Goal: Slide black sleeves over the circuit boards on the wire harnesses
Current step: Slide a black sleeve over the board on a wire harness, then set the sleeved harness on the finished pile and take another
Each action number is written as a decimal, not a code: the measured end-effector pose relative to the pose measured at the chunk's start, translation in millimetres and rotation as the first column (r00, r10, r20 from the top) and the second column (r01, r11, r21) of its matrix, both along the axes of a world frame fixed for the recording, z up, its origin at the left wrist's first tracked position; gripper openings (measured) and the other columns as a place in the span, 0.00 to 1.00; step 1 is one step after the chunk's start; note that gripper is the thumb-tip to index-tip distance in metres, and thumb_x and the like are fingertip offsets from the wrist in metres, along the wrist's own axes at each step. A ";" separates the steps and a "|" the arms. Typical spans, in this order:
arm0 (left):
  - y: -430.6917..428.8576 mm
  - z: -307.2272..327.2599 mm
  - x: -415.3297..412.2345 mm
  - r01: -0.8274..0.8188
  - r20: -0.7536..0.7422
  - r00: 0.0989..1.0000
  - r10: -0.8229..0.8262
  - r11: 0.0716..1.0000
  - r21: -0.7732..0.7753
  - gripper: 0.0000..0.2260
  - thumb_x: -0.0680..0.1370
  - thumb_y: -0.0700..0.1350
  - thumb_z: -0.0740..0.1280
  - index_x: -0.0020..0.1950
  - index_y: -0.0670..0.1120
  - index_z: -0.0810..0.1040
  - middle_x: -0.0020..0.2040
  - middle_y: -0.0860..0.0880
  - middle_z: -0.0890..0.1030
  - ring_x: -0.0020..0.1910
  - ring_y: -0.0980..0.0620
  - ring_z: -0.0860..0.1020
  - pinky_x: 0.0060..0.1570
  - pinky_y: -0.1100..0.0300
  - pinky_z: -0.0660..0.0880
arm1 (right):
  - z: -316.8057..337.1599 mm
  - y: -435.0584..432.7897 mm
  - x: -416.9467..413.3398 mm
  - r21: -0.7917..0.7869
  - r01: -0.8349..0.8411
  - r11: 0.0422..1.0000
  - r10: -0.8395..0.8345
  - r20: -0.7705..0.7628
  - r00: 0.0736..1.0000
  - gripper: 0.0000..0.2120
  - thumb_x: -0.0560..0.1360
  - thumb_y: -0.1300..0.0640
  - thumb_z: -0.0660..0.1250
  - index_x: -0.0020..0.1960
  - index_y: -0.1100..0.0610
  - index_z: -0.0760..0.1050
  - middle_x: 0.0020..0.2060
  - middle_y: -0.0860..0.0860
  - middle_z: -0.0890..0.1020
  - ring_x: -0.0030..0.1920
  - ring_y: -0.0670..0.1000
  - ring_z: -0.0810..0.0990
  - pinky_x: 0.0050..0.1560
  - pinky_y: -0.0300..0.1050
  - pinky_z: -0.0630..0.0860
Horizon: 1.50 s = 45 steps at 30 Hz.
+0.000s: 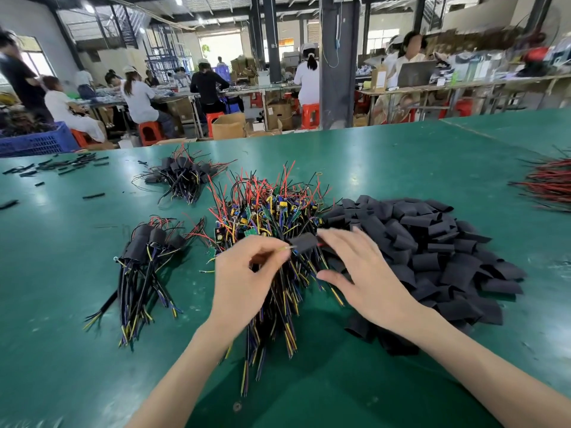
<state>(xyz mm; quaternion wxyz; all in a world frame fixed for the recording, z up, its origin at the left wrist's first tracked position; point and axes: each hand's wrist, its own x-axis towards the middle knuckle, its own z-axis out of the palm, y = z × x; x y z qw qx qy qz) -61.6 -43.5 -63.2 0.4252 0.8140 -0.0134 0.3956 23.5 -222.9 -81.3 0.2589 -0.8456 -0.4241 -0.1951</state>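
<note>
Green matte tabletop [386,156] fills my view, strewn with wire harnesses [272,217] and a heap of flat black sleeves [432,242]. My left hand [244,279] pinches thin wires; my right hand [364,270], fingers spread, touches one black sleeve [304,242] lying crosswise between both hands, above the harness pile.

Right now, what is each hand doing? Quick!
Left hand: pinched shut on a harness's wires.
Right hand: fingers spread, fingertips on the black sleeve.
</note>
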 end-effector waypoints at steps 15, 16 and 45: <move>155.0 -29.9 -5.2 -0.727 -0.237 0.556 0.797 0.604 0.327 0.10 0.74 0.32 0.63 0.53 0.37 0.78 0.48 0.33 0.77 0.49 0.33 0.73 0.48 0.44 0.68 | -9.6 -10.9 21.4 -0.134 0.272 0.953 -0.286 -0.097 0.953 0.21 0.76 0.53 0.64 0.68 0.54 0.68 0.66 0.50 0.67 0.69 0.52 0.60 0.69 0.47 0.56; 152.5 -29.5 -4.6 -0.733 -0.252 0.535 0.807 0.591 0.337 0.10 0.73 0.32 0.64 0.53 0.37 0.78 0.49 0.33 0.77 0.51 0.34 0.72 0.50 0.44 0.67 | -9.0 -11.3 22.1 -0.133 0.270 0.954 -0.285 -0.108 0.952 0.20 0.76 0.53 0.64 0.67 0.53 0.69 0.65 0.50 0.68 0.68 0.52 0.62 0.67 0.47 0.57; 53.6 18.8 25.8 0.075 -0.076 0.951 -0.298 0.466 -0.882 0.12 0.76 0.30 0.63 0.57 0.40 0.77 0.37 0.46 0.79 0.33 0.55 0.77 0.39 0.70 0.76 | -5.2 -20.5 39.6 -0.167 0.374 0.912 -0.402 -0.190 0.896 0.17 0.76 0.56 0.61 0.65 0.52 0.69 0.57 0.50 0.75 0.59 0.54 0.71 0.58 0.50 0.68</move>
